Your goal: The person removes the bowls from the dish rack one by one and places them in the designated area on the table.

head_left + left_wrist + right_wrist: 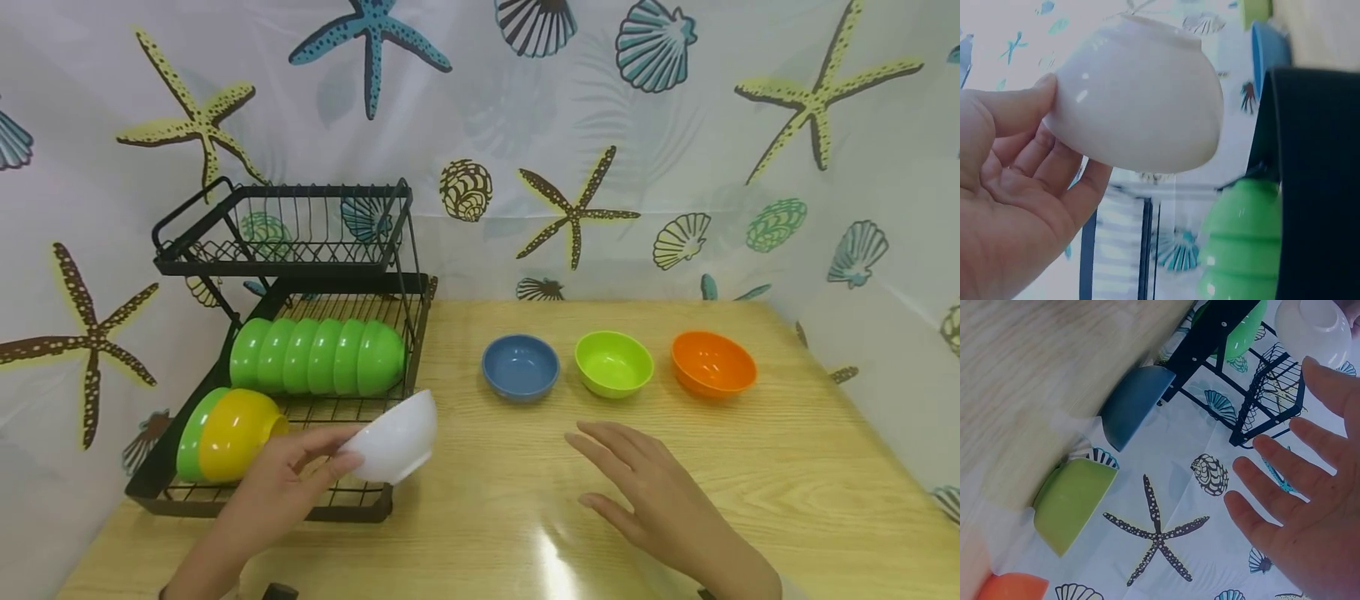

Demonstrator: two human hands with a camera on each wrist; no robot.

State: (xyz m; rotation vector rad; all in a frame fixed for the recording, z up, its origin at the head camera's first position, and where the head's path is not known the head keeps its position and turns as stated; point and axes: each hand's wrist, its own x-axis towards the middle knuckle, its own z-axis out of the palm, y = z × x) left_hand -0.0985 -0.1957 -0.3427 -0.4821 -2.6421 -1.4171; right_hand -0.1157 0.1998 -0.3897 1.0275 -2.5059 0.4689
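My left hand point(288, 475) pinches the rim of a white bowl point(397, 437) between thumb and fingers, in front of the black dish rack's right front corner. The bowl is tilted on its side, its outer wall and foot turned to the right. In the left wrist view the thumb lies on the bowl's point(1141, 94) outside and the other fingers go behind its edge. My right hand point(652, 496) hovers over the table to the right, fingers spread and nearly straight, with nothing in it. Beyond it stand a blue bowl point(521, 368), a lime green bowl point(613, 364) and an orange bowl point(712, 364).
The two-tier black dish rack point(292, 268) stands at the left. On its lower tier, several green bowls point(315, 357) stand on edge in a row, with a yellow bowl point(236, 435) and another green bowl point(191, 437) in front. A patterned curtain point(465, 108) closes off the back and sides.
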